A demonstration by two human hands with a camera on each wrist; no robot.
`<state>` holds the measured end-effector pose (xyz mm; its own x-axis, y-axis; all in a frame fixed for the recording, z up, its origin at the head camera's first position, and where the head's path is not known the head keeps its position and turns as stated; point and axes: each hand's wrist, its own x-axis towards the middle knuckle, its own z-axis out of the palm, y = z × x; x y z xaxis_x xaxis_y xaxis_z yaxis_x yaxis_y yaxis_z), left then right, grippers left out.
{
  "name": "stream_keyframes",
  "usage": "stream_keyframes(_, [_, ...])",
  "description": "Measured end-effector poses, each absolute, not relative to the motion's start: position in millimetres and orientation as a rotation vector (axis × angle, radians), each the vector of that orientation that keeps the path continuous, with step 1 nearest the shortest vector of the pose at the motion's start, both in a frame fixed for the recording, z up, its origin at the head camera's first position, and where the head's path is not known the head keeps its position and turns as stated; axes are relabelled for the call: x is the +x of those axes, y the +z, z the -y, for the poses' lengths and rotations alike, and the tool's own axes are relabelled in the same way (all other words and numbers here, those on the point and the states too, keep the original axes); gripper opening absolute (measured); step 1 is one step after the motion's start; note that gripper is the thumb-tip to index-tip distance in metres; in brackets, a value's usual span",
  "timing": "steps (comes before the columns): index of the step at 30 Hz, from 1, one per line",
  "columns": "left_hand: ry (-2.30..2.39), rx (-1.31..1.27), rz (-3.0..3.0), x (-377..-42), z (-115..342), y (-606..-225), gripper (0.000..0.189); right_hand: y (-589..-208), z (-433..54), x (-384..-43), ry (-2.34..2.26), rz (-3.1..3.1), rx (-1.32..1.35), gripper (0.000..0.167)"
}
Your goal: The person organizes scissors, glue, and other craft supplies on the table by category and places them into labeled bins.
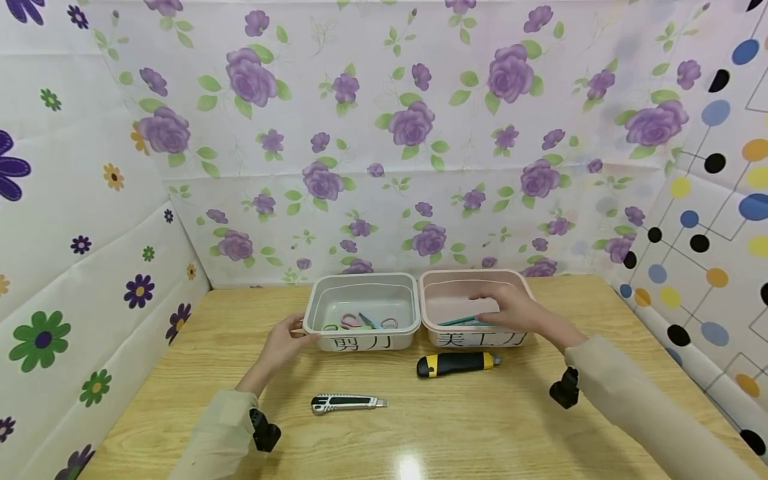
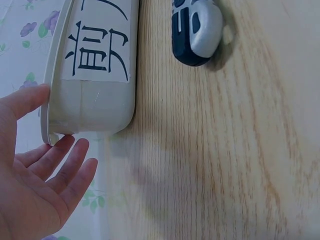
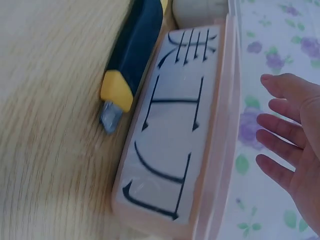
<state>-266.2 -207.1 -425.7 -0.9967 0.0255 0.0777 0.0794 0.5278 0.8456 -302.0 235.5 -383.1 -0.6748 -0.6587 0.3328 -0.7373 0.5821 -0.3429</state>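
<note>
My left hand pinches the front left corner rim of a white plastic bin. In the left wrist view, the thumb lies on the rim and the fingertips are at the corner. Several scissors with coloured handles lie inside. Over the pink bin hovers my right hand, fingers spread and relaxed, holding nothing. A teal utility knife lies in that bin, partly hidden behind its front wall. A black and yellow utility knife rests on the table just before the pink bin.
Nearer the front, a silver and black utility knife lies on the wooden table. Both bins bear labels with black characters and stand side by side near the flowered back wall. Patterned sheets flank the table.
</note>
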Motion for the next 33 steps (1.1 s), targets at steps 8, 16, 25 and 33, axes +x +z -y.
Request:
stream_keyframes(8, [-1.492, -0.095, 2.696, -267, 206, -425, 0.056, -377, -215, -283, 0.640, 2.617, 1.162, 0.035])
stream_keyframes(16, [-1.493, -0.095, 2.702, -268, 205, -427, 0.057, -382, -177, -258, 0.964, 2.706, 1.267, 0.043])
stream_keyframes(25, [-1.488, -0.095, 2.687, -269, 204, -425, 0.056, -393, -126, -235, 1.034, 2.658, 1.460, 0.045])
stream_keyframes(33, [-1.499, -0.091, 2.680, -266, 205, -425, 0.055, -419, -87, -229, 1.125, 2.696, 1.497, 0.046])
